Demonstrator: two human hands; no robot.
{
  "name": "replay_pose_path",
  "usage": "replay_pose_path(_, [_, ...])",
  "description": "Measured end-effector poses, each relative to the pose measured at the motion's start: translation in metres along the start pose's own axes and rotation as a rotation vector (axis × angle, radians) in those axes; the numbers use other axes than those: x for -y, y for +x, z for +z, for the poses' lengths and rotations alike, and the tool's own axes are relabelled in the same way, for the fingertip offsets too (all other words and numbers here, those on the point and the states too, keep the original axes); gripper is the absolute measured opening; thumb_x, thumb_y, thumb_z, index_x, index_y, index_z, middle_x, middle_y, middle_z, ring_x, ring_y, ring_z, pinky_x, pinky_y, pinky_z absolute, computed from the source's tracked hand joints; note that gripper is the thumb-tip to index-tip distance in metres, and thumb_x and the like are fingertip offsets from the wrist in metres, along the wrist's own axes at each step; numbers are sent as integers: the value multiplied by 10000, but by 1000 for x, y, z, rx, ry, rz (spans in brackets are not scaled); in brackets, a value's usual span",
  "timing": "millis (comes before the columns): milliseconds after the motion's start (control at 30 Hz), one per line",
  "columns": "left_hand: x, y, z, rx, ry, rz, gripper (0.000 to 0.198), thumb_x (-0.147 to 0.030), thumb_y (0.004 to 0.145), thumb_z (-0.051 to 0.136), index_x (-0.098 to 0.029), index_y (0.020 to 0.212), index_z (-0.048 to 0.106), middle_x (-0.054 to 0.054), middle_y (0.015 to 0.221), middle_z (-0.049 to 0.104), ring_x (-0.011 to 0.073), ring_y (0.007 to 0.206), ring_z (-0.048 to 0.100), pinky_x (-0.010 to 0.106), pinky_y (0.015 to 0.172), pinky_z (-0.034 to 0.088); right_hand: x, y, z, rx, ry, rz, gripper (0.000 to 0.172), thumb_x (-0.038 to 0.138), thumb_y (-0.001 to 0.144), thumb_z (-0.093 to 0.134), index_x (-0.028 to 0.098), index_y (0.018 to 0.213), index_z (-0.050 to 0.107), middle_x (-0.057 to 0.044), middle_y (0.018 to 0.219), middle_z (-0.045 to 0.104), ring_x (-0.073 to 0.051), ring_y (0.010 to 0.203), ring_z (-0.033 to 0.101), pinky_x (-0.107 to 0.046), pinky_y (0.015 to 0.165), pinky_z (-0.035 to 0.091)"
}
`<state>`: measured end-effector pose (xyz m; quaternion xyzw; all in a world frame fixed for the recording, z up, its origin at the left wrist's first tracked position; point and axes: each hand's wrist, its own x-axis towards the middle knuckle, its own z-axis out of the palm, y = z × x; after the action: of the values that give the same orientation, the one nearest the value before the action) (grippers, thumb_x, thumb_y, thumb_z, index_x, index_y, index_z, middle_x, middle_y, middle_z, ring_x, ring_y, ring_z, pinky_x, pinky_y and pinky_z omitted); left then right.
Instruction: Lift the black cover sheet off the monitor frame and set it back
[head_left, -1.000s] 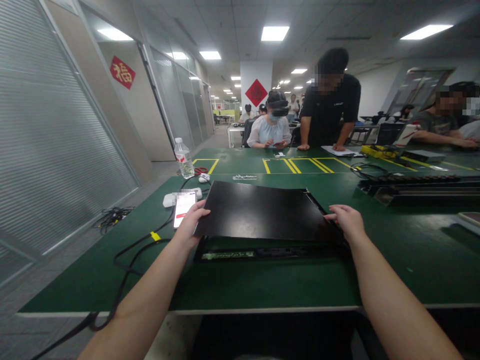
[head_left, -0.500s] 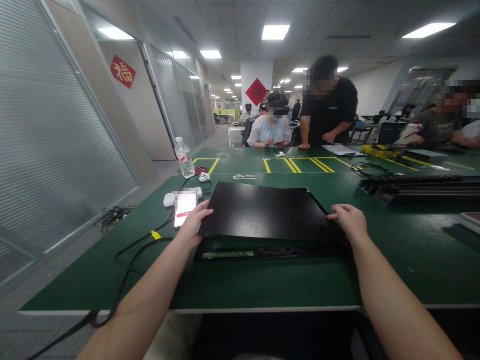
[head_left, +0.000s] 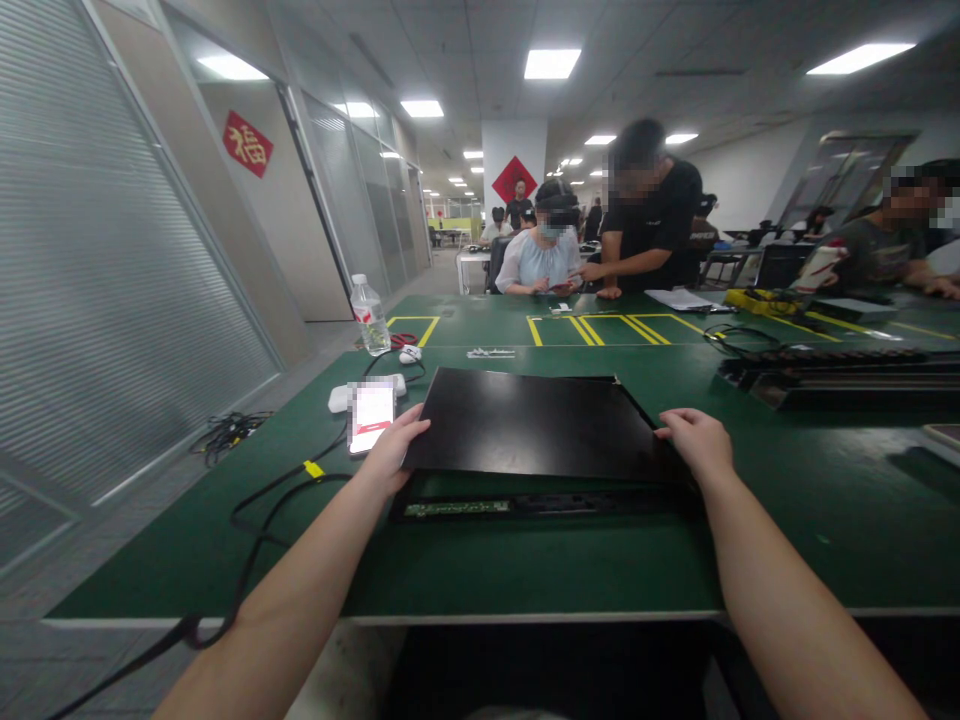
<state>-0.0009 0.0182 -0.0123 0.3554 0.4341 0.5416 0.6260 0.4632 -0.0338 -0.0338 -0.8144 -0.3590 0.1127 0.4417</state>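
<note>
Black frame (head_left: pixel 592 505) — circuit board (head_left: pixel 457 508) inside

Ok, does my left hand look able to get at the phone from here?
Probably yes: the phone is right by the left hand, with nothing seen blocking it. But that hand has the black panel by its left edge, so it would likely need freeing first.

A gold 福 stands on the red diamond sign (head_left: pixel 248 144) fixed to the pale panel (head_left: pixel 289 250) at left. The mark on a second red diamond (head_left: pixel 508 174), on the far pillar (head_left: pixel 514 138), is too blurred to read. Likewise illegible: the red-and-white bottle label (head_left: pixel 366 315), the phone screen (head_left: pixel 374 405) and small pale lettering on a standing person's black shirt (head_left: pixel 664 215).
</note>
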Motion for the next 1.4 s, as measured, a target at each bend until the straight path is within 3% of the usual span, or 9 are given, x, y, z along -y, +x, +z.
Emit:
replay_pose_path(233, [0,0,-1,-39,6,-40,570,-87,693,772,-173,1256,779,93,956,845,264,782,803,298,647,607,-1,1,2,-2,-159,-59,205,344,779,682,237,903,807,-92,794,797,-311,818,720,-353,661,452])
replay_pose_path(400, [-5,-4,2,-59,0,-57,450,-47,721,753,-179,1148,804,76,925,845,253,773,804,294,629,606,-3,3,4,-12,-230,-105,220,365,798,685,243,902,835,-105,786,782,-305,797,721,-355,670,477])
replay_pose_path(600, [-3,-2,3,-203,28,-69,391,-26,695,790,-145,1067,824,106,843,834,274,749,802,305,608,603,-1,3,2,-2,-282,-104,211,389,772,696,264,860,842,-94,752,767,-281,712,693,-351,630,466])
replay_pose_path(900, [-1,-1,3,-204,18,-21,296,-17,711,785,-137,983,789,99,810,816,241,710,781,286,620,598,4,-1,0,9,-339,-129,203,373,746,701,265,832,849,-100,755,767,-255,641,653,-342,570,414])
replay_pose_path(1400, [-5,-10,14,-250,95,-21,240,-27,767,700,-160,965,732,46,716,769,187,607,717,258,579,567,9,-7,-2,65,-438,-129,273,377,828,649,258,927,875,-115,889,802,-286,775,716,-352,650,483])
